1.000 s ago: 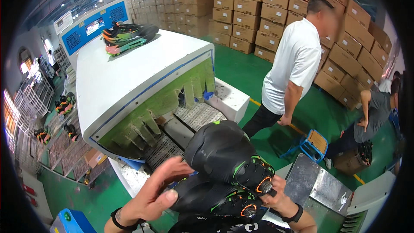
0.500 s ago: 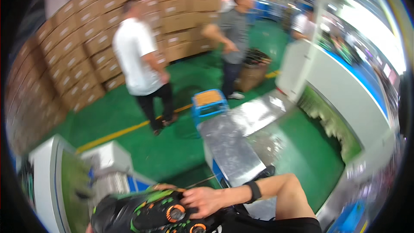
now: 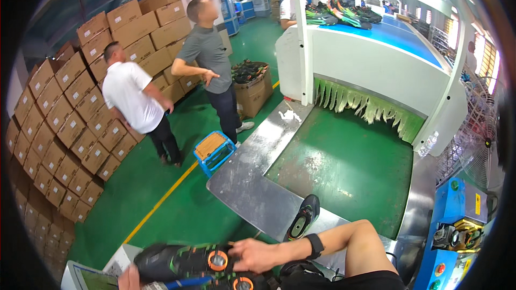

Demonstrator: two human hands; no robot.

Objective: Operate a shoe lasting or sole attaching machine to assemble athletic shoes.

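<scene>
Black shoes [image 3: 174, 261] are held near the metal bench [image 3: 250, 174]: right hand [image 3: 256, 255] has fingers clasped at the orange-ringed ends, seemingly keeping the pair together; left hand [image 3: 129, 278] touches opposite, grip indeterminable.

Bare right hand [image 3: 255, 255], black wristband [image 3: 315, 244] on, grips the rear end of a black shoe with green trim and an orange ring [image 3: 177, 262]. Bare left hand [image 3: 129, 277], partly cut off at the lower edge, is at its toe end. Second orange-ringed black shoe [image 3: 243, 283] just below, mostly cropped. Lone dark shoe [image 3: 303, 218] sits on a grey metal ledge [image 3: 242, 177]. Beyond: white machine housing [image 3: 371, 53] with pale-green hanging fringe [image 3: 365, 102], blue stool with tan seat [image 3: 212, 146], stacked brown cardboard boxes [image 3: 70, 123], two standing people, white shirt [image 3: 129, 94] and grey shirt [image 3: 207, 48].
</scene>
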